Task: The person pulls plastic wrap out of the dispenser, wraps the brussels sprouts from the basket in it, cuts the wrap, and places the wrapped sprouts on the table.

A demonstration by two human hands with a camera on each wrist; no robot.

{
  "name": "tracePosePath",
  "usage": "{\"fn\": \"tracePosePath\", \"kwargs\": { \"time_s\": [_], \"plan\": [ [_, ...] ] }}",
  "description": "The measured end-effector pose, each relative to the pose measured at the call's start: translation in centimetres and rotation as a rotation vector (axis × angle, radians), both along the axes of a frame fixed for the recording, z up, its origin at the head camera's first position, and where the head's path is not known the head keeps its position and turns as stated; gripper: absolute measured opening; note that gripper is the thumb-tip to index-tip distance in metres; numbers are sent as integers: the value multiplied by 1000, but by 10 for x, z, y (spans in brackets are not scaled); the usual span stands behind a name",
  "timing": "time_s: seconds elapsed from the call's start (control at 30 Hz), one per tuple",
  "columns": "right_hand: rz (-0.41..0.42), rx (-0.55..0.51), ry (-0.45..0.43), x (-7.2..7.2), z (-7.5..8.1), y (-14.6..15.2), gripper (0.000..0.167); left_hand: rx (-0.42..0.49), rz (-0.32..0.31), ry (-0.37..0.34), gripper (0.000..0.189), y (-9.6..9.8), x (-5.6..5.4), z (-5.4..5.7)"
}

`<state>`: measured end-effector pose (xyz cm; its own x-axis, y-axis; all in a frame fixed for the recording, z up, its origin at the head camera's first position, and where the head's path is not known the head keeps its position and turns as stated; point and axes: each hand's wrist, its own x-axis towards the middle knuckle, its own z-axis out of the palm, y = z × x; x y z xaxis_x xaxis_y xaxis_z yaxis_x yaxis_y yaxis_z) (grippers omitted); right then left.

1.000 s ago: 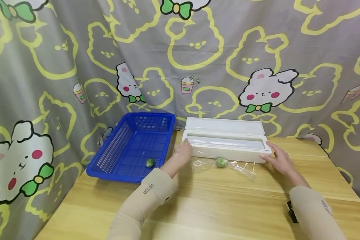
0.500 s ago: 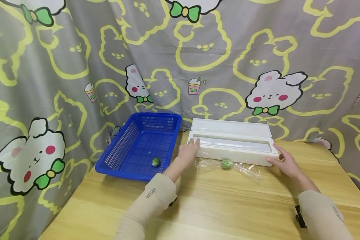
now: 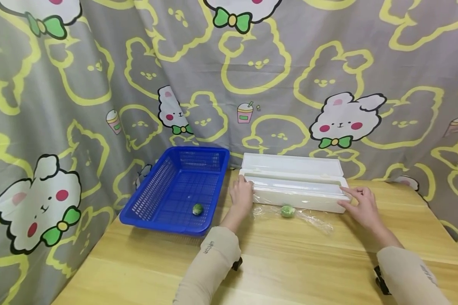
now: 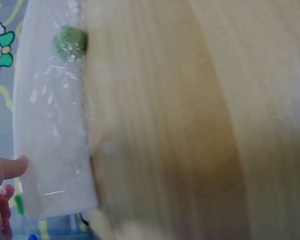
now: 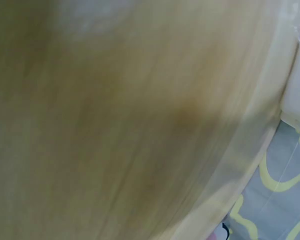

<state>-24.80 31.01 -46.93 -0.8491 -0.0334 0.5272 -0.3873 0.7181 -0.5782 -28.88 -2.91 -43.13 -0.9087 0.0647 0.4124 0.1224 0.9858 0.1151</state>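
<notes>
A long white cling film box (image 3: 297, 201) stands on the table with its lid (image 3: 290, 164) raised at the back. A roll of clear film (image 3: 295, 185) lies inside. Film hangs over the front wall onto the table, with a green sprout-like ball (image 3: 287, 211) lying in it; the left wrist view shows this ball (image 4: 71, 42) under film. At the box's left end is my left hand (image 3: 241, 197), its thumb (image 4: 15, 167) straight at the top edge, fingers apart from it. My right hand (image 3: 364, 207) grips the right end, index finger on top and thumb at the front.
A blue plastic basket (image 3: 204, 231) stands left of the box with a similar green ball (image 3: 197, 209) in it. A patterned grey curtain (image 3: 198, 63) hangs behind the wooden table (image 3: 297, 262). The right wrist view shows mostly blurred tabletop.
My left hand has shifted, its fingers moving from the top of the roll to the box's left end. My right index finger has moved from the end wall onto the top.
</notes>
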Motion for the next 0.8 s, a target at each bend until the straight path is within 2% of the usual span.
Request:
{"fn": "tracePosePath", "kwargs": {
  "time_s": [0.1,0.33,0.47,0.67,0.8],
  "plan": [
    [-20,12,83,0,-2,-4,32,-30,-4,38,15,-1,-2,-5],
    [-50,-78,82,3,-4,-10,25,-9,-67,127,8,-7,-2,-11],
    [-81,-81,133,4,-6,-13,19,-6,-117,205,8,-10,-1,-15],
    [-93,-56,185,6,-2,-17,12,-26,-122,227,7,-10,-2,-16],
    [-56,-23,207,8,3,-16,14,13,-153,230,9,-11,0,-15]
  ]
}}
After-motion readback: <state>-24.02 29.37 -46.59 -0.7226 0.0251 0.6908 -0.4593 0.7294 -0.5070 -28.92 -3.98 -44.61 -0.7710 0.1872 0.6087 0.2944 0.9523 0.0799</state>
